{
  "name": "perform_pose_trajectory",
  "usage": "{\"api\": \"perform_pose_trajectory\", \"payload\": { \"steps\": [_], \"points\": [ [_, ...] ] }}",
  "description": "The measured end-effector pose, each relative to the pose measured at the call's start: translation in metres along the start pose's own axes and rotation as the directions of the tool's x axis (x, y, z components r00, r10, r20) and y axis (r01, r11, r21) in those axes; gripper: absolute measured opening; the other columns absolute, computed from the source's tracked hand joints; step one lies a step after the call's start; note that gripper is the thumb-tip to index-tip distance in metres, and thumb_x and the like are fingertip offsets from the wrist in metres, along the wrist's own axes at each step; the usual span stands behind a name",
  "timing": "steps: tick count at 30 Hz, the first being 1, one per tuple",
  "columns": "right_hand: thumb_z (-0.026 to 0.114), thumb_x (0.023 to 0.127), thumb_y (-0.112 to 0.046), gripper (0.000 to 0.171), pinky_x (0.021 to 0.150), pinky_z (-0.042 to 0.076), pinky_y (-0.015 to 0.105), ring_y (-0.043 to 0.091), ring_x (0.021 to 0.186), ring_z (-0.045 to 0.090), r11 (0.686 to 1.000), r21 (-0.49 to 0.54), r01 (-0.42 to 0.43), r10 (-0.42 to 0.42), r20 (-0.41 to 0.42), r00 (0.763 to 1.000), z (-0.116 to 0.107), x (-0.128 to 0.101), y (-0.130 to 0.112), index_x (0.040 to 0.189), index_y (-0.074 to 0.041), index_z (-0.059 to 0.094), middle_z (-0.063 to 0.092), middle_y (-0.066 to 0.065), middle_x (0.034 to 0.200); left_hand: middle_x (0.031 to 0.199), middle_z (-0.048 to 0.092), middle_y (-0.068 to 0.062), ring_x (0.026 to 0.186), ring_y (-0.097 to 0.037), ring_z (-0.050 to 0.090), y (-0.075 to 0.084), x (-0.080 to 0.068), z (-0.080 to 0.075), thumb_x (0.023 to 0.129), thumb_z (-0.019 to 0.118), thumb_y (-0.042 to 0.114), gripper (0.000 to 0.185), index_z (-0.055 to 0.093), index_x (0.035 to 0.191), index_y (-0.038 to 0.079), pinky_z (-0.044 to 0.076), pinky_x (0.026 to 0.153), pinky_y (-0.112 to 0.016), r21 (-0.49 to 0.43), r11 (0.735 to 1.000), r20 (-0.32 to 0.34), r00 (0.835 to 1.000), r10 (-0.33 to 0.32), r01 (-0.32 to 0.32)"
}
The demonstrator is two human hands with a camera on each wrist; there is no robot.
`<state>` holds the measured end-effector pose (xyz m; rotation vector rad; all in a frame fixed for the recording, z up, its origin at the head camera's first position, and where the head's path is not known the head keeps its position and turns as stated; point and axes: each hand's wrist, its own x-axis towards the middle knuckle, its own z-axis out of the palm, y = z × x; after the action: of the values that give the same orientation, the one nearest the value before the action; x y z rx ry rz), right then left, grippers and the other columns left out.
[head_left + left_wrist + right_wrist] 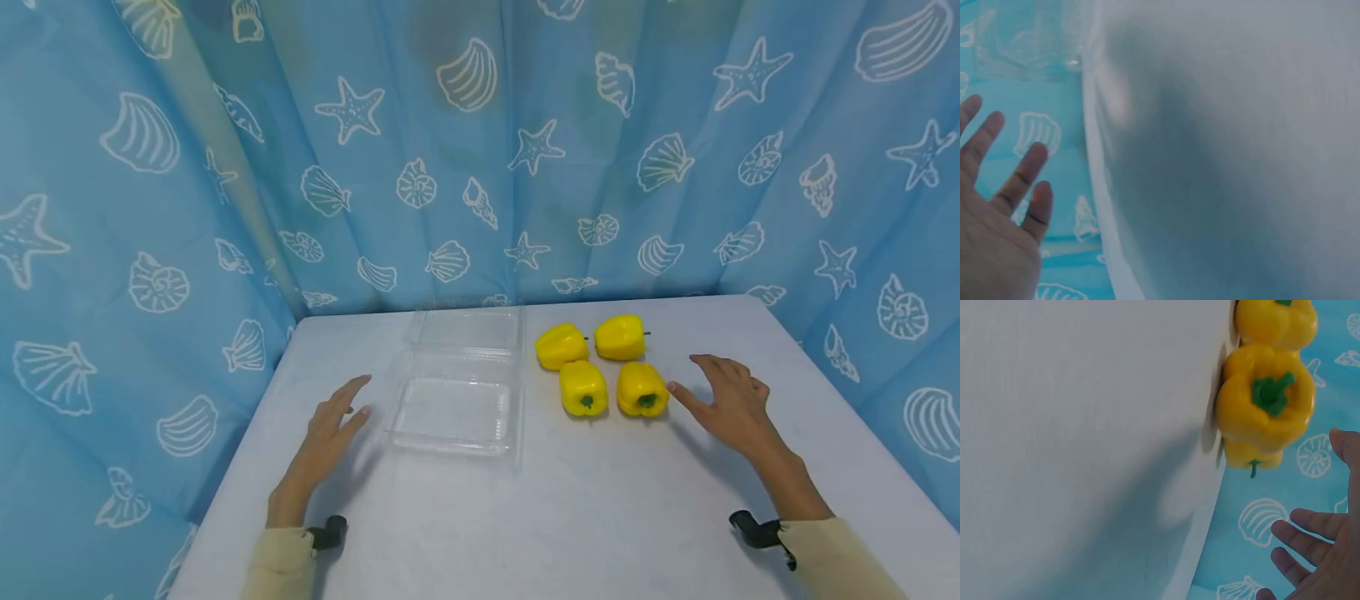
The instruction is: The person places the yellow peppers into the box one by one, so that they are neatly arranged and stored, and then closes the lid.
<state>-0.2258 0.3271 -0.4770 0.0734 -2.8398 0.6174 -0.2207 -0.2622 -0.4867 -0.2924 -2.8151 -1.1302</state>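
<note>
While our right hand (731, 402) hovers with its fingers spread and holding nothing, its thumb tip comes just beside the nearest yellow bell pepper (642, 390), a glossy, blocky one lying on its side with its green stem facing us. We cannot tell whether the thumb actually touches it. This pepper sits at the front right of a tight group of four on the pale grey-white table (585, 517), right of centre. Just to its left lies a second yellow pepper (582, 388), also showing a green stem. Behind these two lie a third yellow pepper (560, 346) on the left and a fourth yellow pepper (620, 337) on the right, both on their sides, closer to the far edge of the table.

From the right wrist view, the nearest pepper fills the upper right, stem toward the camera, with the fingers of our right hand relaxed and apart beside it.

Left of the peppers, near the middle of the table, a clear plastic clamshell container (457, 400) lies open, its lid folded back flat toward the far edge.

Our left hand (330, 433) rests low over the table just left of the container, fingers straight and slightly spread, holding nothing and apart from the plastic. Both arms wear pale beige sleeves (840, 558).

Around the table on three sides hangs a blue curtain (480, 167) printed with white shells and starfish.
</note>
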Motion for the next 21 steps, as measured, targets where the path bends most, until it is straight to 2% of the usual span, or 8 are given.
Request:
{"api": "perform_pose_trajectory", "payload": {
  "steps": [5,11,16,21],
  "points": [
    [0.058,0.095,-0.057,0.080,0.097,0.013,0.071,0.053,0.131,0.024,0.999,0.007,-0.032,0.032,-0.010,0.999,0.008,-0.003,-0.009,0.144,0.004,0.042,0.037,0.033,0.145,0.161,0.029,-0.007,0.125,-0.034,0.041,0.003,-0.002,0.004,0.106,0.044,0.041,0.054,0.033,0.157,0.028,0.016,0.102,-0.068,-0.035,0.999,0.005,1.000,-0.016,0.016],
    [0.060,0.094,-0.058,0.080,0.096,0.016,0.069,0.051,0.131,0.027,0.999,0.015,-0.044,0.044,-0.019,0.999,0.018,-0.007,-0.016,0.141,0.004,0.046,0.041,0.032,0.143,0.159,0.034,-0.005,0.120,-0.027,0.041,-0.002,-0.012,0.011,0.106,0.046,0.036,0.052,0.035,0.156,0.026,0.026,0.097,-0.061,-0.083,0.996,-0.014,0.999,-0.030,0.029],
    [0.060,0.093,-0.059,0.078,0.096,0.018,0.068,0.050,0.128,0.031,0.998,0.017,-0.052,0.053,-0.038,0.998,0.020,-0.009,-0.021,0.137,0.005,0.050,0.046,0.033,0.139,0.158,0.037,-0.003,0.119,-0.025,0.044,-0.003,-0.015,0.018,0.106,0.050,0.026,0.051,0.039,0.155,0.024,0.035,0.095,-0.055,-0.121,0.991,-0.052,0.997,0.058,-0.064],
    [0.058,0.093,-0.061,0.079,0.095,0.019,0.067,0.050,0.127,0.032,0.996,0.020,-0.090,0.091,-0.029,0.995,0.022,-0.009,-0.024,0.136,0.005,0.052,0.047,0.033,0.138,0.157,0.040,-0.003,0.115,-0.027,0.050,-0.003,-0.012,0.023,0.103,0.054,0.017,0.050,0.044,0.153,0.019,0.039,0.090,-0.053,-0.090,0.982,-0.105,0.982,0.157,-0.166]
  ]
}}
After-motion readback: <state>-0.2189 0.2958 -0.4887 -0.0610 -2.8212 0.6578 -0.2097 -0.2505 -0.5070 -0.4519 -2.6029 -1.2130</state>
